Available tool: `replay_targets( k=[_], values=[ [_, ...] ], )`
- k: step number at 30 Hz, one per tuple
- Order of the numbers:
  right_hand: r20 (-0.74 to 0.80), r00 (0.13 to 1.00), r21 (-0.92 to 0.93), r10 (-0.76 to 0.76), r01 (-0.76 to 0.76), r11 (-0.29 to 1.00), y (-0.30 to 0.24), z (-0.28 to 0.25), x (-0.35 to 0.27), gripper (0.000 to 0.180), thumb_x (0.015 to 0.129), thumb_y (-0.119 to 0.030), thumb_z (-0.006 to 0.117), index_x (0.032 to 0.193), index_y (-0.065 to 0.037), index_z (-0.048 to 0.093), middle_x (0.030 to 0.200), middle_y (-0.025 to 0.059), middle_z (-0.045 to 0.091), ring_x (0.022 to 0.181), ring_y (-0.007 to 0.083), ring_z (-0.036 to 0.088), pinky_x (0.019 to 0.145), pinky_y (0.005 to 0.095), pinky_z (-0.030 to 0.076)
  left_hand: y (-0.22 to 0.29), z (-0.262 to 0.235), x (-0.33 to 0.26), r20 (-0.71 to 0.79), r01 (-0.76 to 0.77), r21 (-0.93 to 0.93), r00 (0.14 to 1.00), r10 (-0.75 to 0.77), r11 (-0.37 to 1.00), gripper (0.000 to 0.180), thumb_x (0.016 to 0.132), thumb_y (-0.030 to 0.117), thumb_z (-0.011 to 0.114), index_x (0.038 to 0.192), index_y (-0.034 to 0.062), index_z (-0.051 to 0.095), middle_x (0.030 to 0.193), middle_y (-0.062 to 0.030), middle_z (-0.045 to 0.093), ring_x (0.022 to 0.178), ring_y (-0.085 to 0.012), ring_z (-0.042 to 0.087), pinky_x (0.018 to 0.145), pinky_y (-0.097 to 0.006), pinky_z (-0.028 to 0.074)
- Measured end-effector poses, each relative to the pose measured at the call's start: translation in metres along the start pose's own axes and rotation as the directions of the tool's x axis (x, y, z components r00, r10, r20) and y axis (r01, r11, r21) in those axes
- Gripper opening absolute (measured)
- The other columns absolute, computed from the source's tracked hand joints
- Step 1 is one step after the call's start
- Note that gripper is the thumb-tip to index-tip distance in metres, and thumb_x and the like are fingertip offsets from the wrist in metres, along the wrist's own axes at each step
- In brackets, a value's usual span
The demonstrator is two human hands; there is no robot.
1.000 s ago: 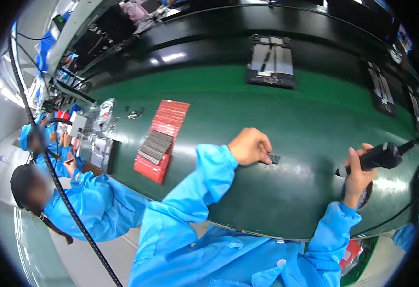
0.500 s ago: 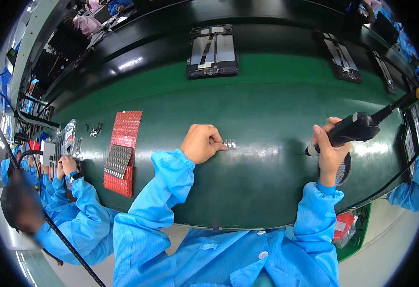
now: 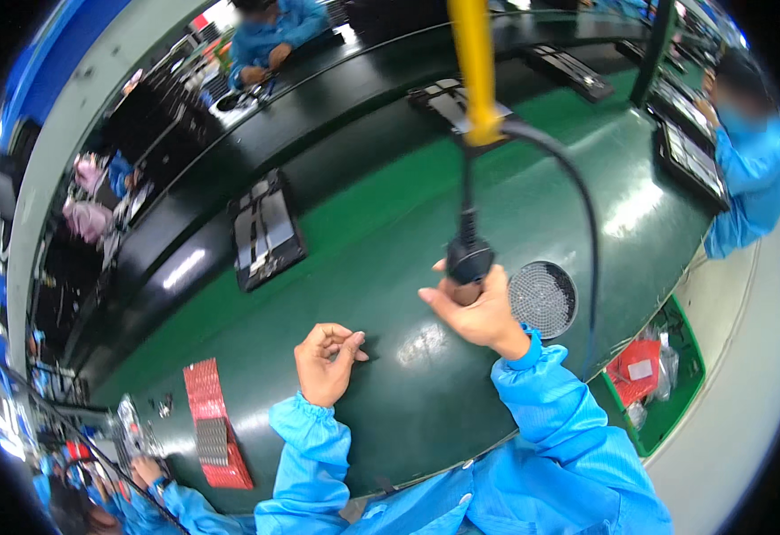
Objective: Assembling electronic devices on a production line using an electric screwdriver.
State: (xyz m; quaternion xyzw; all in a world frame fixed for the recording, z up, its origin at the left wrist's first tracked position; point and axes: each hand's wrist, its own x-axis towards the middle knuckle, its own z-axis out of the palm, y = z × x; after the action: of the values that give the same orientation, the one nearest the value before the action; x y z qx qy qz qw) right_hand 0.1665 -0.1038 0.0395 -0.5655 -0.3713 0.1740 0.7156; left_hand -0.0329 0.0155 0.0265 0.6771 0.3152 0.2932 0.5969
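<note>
My right hand (image 3: 484, 316) is wrapped round the black body of an electric screwdriver (image 3: 470, 260). Its cable runs up toward a blurred yellow bar, and its tip is hidden behind my fingers. Just to the right of this hand sits a round grey dish (image 3: 543, 301) with tiny screw-like parts in it. On the left, my left hand (image 3: 326, 361) hovers close to the green table, thumb and forefinger pinched on a small flat piece (image 3: 365, 346). That piece looks dark and only its edge shows.
A red bubble-wrap sheet (image 3: 205, 392) with a grey grid panel (image 3: 212, 441) lies left. Open tablet-like devices, one a black-framed device (image 3: 267, 234), line the far side. The yellow bar (image 3: 476, 71) and a black cable (image 3: 586, 196) hang ahead. Co-workers sit left and right; a green bin (image 3: 666, 383) stands right.
My head has turned right, so the whole scene shifts and tilts. The right hand with the screwdriver has come away from over the dish, nearer the left hand. The left hand keeps its pinch.
</note>
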Motion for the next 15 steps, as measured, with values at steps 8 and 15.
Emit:
replay_targets(
  k=[8, 15],
  values=[
    [0.13, 0.969, 0.01, -0.208, 0.209, 0.978, 0.002, -0.002, 0.014, 0.036, 0.069, -0.009, 0.073, 0.096, 0.0, 0.051, 0.06, 0.0087, 0.057, 0.05, 0.0132, 0.055, 0.047, 0.028, 0.042, 0.003, 0.041, 0.072, 0.015, -0.146, 0.072, 0.989, 0.145, 0.987, 0.02, 0.083, -0.007, 0.058, 0.102, -0.0071, 0.062, 0.087, -0.0113, 0.068, 0.076, -0.0162, 0.064, 0.073, -0.025, 0.052],
    [0.137, 0.965, 0.118, -0.225, 0.21, 0.971, 0.0, -0.022, 0.005, 0.033, 0.067, 0.0, 0.065, 0.097, 0.0, 0.052, 0.059, 0.0112, 0.057, 0.05, 0.0232, 0.061, 0.045, 0.0326, 0.045, -0.01, 0.115, 0.167, 0.239, -0.227, 0.084, 0.95, 0.202, 0.97, 0.017, 0.088, -0.007, 0.051, 0.098, -0.0064, 0.065, 0.099, -0.0157, 0.065, 0.084, -0.0216, 0.066, 0.072, -0.029, 0.056]
  ],
)
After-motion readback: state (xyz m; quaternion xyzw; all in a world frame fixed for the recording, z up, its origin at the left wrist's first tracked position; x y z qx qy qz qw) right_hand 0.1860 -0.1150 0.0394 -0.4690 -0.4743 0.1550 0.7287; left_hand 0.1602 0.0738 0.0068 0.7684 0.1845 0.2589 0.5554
